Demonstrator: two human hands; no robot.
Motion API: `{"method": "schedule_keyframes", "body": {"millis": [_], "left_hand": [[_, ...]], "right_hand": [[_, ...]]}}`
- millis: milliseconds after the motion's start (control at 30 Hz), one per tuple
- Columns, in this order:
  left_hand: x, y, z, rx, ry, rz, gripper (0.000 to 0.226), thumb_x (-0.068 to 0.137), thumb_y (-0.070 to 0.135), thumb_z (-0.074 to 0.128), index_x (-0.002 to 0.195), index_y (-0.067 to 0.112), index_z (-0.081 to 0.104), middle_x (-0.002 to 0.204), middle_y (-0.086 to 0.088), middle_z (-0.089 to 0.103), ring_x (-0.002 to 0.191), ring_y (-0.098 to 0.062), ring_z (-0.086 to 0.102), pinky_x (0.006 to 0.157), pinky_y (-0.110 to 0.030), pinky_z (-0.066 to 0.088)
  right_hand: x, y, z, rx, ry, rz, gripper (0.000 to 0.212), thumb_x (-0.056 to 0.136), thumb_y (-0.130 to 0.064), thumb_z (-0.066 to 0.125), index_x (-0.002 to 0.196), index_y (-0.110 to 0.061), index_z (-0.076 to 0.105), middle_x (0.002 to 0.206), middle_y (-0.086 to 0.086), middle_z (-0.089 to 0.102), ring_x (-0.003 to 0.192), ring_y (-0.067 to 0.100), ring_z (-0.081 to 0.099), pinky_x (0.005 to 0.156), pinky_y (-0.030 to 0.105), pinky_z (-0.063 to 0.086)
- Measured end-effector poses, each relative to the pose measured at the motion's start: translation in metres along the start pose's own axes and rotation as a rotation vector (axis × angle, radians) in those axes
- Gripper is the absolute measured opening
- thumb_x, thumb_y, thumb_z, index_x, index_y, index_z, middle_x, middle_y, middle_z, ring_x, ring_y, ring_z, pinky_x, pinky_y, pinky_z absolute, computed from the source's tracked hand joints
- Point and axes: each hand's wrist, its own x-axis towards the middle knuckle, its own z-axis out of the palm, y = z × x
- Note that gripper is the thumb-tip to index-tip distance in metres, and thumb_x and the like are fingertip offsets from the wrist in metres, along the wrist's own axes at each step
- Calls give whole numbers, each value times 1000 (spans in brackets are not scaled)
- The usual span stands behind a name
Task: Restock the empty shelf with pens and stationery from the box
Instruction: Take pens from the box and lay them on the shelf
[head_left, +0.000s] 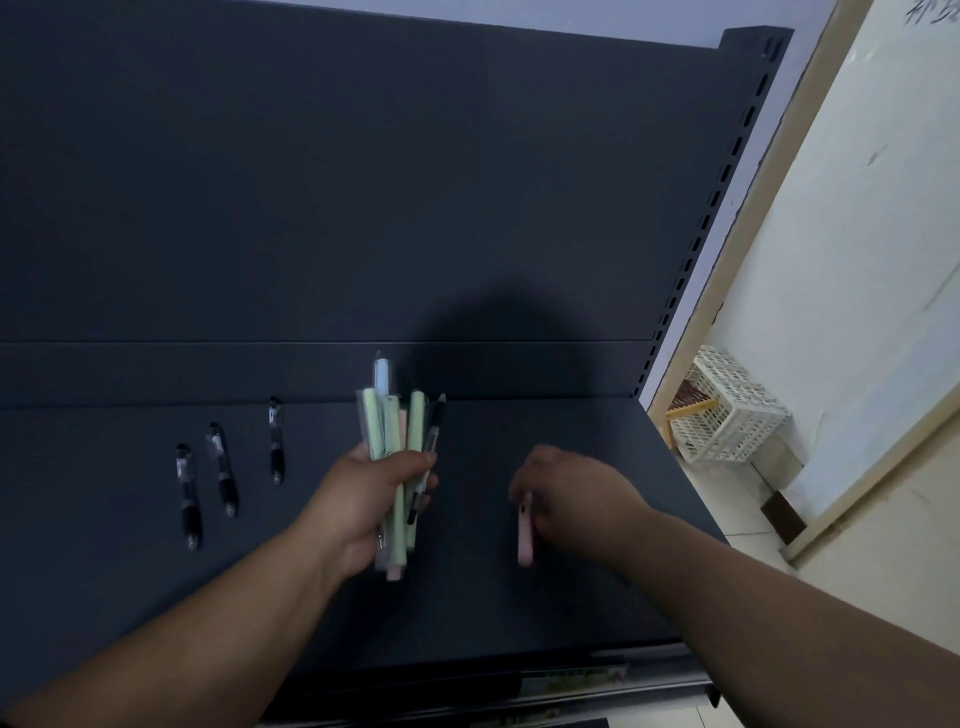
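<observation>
Over the dark shelf (519, 613), the left grip (374, 499) holds a bundle of pale green, blue, pink and black pens (395, 431), the right grip (566, 493) pinches a pink pen (524, 540) close to its surface, three black pens (226, 470) lie apart at left, and a white basket (727, 410) sits on the floor at right.

Three black pens (223, 470) lie on shelf (104, 571); pink pen (524, 535) perhaps touching.
</observation>
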Motion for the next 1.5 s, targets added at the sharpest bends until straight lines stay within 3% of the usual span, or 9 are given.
{"method": "schedule_keyframes", "body": {"millis": [167,333,433,600,933,1133,1267,1367,1500], "left_hand": [[-8,-5,5,73,-68,-81,33,79,7,73,109,4,60,72,-7,68,61,-12,67,52,-23,53],[-18,-10,25,227,-244,-103,20,85,8,66,103,6,60,69,-8,66,55,-13,62,50,-23,50],[-22,-12,38,279,-325,-83,10,87,6,62,96,9,61,64,-7,64,53,-15,60,51,-25,49],[-18,-22,51,370,-225,-88,12,84,9,66,96,10,60,72,-7,66,62,-16,64,57,-28,54],[-6,-52,72,930,0,57,53,83,40,66,120,10,43,116,-10,57,102,-25,60,88,-39,52],[-3,-49,66,1228,-51,112,25,93,36,50,102,13,50,107,-8,61,90,-23,61,71,-29,48],[-1,-45,60,1351,-13,157,25,98,36,37,98,14,50,107,-9,60,87,-23,55,69,-25,39],[-3,-43,50,1331,15,169,30,100,37,30,86,15,46,94,-6,59,82,-22,55,67,-25,36],[-15,-45,32,1375,-1,158,36,99,38,31,69,22,41,71,6,49,62,-10,47,63,-23,35]], "right_hand": [[-5,6,11,-43,-37,16,24,91,-18,52,108,-27,65,118,-5,51,99,16,58,78,28,49],[5,-18,-8,942,170,488,38,85,-55,60,85,-20,73,76,-10,71,67,2,63,62,20,45],[4,-21,-7,1278,62,593,30,90,-38,63,87,-9,69,77,4,70,66,15,62,61,29,48],[-8,-6,-14,1545,194,725,16,96,-15,44,89,-7,55,73,9,62,61,21,61,61,34,54],[-30,-2,-2,927,18,631,32,93,-37,52,86,-8,64,54,-2,60,37,9,48,38,14,36],[-32,-2,17,550,29,478,46,80,-47,69,112,-17,56,118,0,59,84,4,50,45,5,30],[-30,-3,20,576,55,454,43,79,-39,72,112,-20,53,113,1,62,79,2,55,44,2,33],[-29,0,23,579,96,463,52,80,-36,71,125,-18,52,140,6,51,114,15,57,52,0,33],[-31,4,20,568,65,455,64,80,-37,72,135,-15,47,144,5,47,94,7,60,45,-2,34]]}}
